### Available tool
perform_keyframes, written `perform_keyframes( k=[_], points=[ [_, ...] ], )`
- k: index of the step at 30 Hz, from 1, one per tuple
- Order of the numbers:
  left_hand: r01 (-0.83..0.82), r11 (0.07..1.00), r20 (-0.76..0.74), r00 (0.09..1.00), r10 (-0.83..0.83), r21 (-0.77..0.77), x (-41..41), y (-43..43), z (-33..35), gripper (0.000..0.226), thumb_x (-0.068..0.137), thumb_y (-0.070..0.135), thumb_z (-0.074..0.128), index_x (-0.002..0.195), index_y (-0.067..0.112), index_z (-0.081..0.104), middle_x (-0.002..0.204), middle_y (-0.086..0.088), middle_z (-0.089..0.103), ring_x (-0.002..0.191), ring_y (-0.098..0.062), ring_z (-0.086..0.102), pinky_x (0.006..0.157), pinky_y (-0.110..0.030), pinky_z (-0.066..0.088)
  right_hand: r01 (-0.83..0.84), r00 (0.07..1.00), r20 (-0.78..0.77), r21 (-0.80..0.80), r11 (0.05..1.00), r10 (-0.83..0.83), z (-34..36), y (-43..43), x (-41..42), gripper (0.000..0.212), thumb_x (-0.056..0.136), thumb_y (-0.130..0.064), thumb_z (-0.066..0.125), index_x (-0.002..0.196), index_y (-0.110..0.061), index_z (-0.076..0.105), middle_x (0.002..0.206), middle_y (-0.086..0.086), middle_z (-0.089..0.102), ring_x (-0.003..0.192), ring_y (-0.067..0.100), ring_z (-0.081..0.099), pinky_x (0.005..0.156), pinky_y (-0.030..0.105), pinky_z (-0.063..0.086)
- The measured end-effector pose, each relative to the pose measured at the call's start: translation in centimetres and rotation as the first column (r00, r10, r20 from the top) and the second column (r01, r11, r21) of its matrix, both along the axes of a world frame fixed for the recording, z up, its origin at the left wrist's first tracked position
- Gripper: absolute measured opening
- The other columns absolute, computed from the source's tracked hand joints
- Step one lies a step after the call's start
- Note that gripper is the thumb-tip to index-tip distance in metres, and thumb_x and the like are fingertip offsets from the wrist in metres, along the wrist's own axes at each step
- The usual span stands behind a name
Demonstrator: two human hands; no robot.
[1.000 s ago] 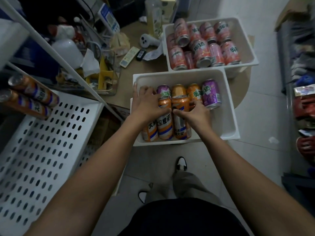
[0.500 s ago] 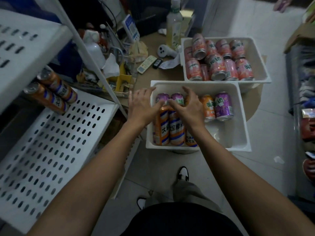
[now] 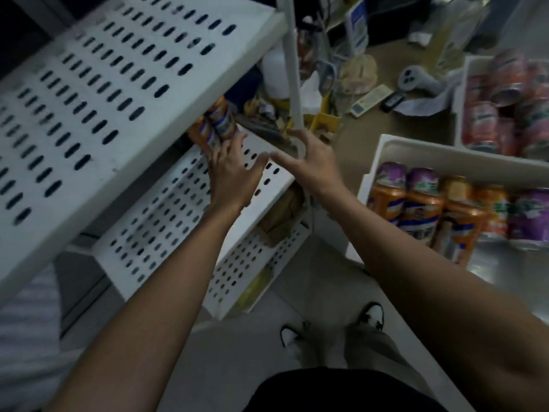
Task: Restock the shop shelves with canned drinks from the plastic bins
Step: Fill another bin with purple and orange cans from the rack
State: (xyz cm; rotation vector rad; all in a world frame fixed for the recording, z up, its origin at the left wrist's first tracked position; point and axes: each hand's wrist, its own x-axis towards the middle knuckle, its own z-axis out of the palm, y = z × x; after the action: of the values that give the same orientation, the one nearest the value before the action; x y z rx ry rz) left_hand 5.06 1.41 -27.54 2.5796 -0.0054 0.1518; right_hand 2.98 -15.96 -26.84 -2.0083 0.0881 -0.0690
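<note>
Now left hand (image 3: 230, 173) and right hand (image 3: 312, 166) off bin (image 3: 416, 145), over shelf (image 3: 166, 230).

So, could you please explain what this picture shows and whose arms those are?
It comes from a camera worn on a person's head, looking down, so the bare arms are that person's own; there is no robot. The left hand reaches under the upper shelf, and its fingertips seem to touch two orange cans on the lower shelf. The right hand is spread open near the post and holds nothing. On the right, the near bin holds orange and purple cans; the far bin holds pink cans.
</note>
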Motion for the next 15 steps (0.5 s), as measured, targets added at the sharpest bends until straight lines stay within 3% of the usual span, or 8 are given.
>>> perform_keyframes(
  k=[4, 9, 15],
  points=[
    [-0.093, 0.996, -0.023, 0.995, 0.093, -0.002, 1.7, 3.3, -0.5, 0.067, 0.09, 0.052, 0.057, 0.149, 0.026, 0.04, 0.15, -0.007, 0.046, 0.138, -0.029, 0.04, 0.115, -0.052, 0.033, -0.094, 0.996, 0.013, 0.063, 0.994, 0.093, -1.3, 4.2, 4.6, 0.067, 0.083, -0.05, 0.077, 0.139, -0.02, 0.057, 0.138, -0.003, 0.062, 0.127, 0.011, 0.056, 0.104, 0.032, 0.049],
    [-0.165, 0.984, -0.023, 0.986, 0.164, -0.061, 4.1, 5.5, -1.9, 0.068, 0.089, 0.055, 0.057, 0.15, 0.036, 0.033, 0.149, -0.002, 0.047, 0.135, -0.022, 0.043, 0.109, -0.053, 0.041, -0.156, 0.987, 0.004, 0.192, 0.969, 0.158, -3.7, 7.5, 10.1, 0.07, 0.08, -0.044, 0.08, 0.138, -0.014, 0.054, 0.136, 0.002, 0.062, 0.117, 0.007, 0.059, 0.101, 0.033, 0.054],
    [-0.248, 0.953, 0.163, 0.947, 0.276, -0.175, 7.2, 6.6, -3.4, 0.072, 0.092, 0.045, 0.062, 0.153, 0.019, 0.034, 0.152, -0.009, 0.036, 0.134, -0.022, 0.042, 0.103, -0.047, 0.051, -0.149, 0.989, 0.039, 0.209, 0.966, 0.144, -6.0, 9.4, 14.9, 0.072, 0.081, -0.041, 0.079, 0.14, -0.014, 0.047, 0.139, 0.002, 0.059, 0.121, 0.008, 0.056, 0.1, 0.022, 0.048]
  ],
)
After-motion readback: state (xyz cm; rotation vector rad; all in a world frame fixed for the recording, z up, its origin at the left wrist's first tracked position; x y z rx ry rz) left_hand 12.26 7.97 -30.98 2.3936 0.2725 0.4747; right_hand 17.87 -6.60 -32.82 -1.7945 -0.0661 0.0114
